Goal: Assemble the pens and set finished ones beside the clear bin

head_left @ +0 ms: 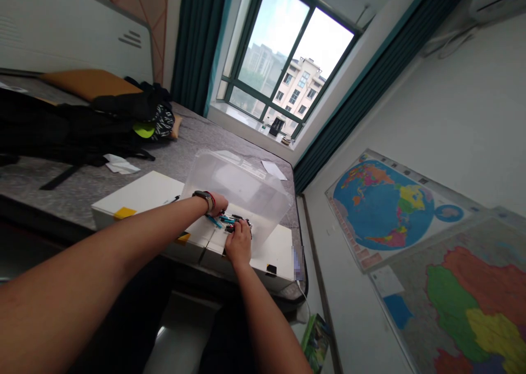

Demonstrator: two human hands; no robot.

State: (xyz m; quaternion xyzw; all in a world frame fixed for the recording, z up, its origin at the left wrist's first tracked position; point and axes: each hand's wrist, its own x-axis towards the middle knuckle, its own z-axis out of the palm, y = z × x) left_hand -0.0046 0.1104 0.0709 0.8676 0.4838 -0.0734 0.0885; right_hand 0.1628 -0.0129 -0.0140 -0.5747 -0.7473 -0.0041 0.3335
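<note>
The left hand (219, 203) and right hand (239, 243) bend their fingers at some pens (228, 219); whether either grips one, I cannot tell; the pens lie between them, by a clear bin (269, 199), above white boxes (281, 248); lettering on the wall maps (384, 204) is too small to read.

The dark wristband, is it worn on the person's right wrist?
No, the dark wristband circles the wrist of the left hand, and the right hand has a bare wrist.

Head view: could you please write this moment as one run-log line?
left hand: at pens, grip unclear | right hand: at pens, grip unclear | clear plastic bin: beside pens | white boxes: beneath
</note>
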